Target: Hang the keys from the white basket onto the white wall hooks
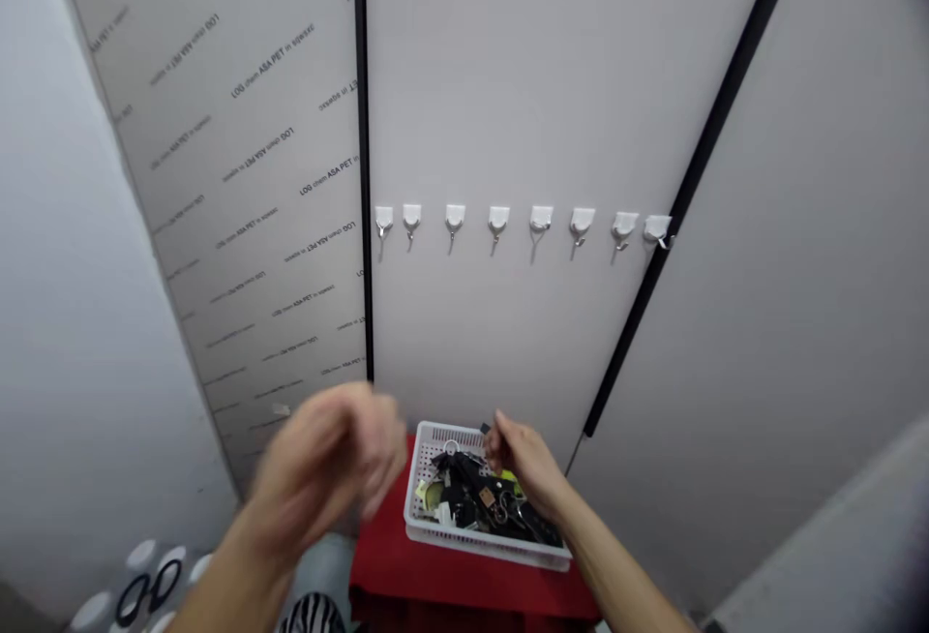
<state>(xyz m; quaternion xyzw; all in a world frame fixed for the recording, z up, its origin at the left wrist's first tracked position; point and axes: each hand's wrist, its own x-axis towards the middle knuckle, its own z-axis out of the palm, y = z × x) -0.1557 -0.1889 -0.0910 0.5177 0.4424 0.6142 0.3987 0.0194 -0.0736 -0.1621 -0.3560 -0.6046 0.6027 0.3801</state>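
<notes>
My left hand (330, 468) is raised to the left of the basket, smeared by motion. Its fingers look bent, but whether they hold anything does not show. Over the right half of a white plastic basket (471, 542) is my right hand (526, 459), its fingers curled closed. A small dark piece (485, 429) shows beside those fingertips; I cannot make out what it is. In the basket lies a jumble of keys and key rings (500, 509), with black straps or fobs and a few yellow-green pieces.
The basket stands on a red cloth-covered surface (464, 580). Several white adhesive hooks (498, 219) with metal hangers run in a row across the wall panel ahead. A black vertical strip (364, 130) and a slanted one (689, 197) border it. White containers (156, 585) stand at lower left.
</notes>
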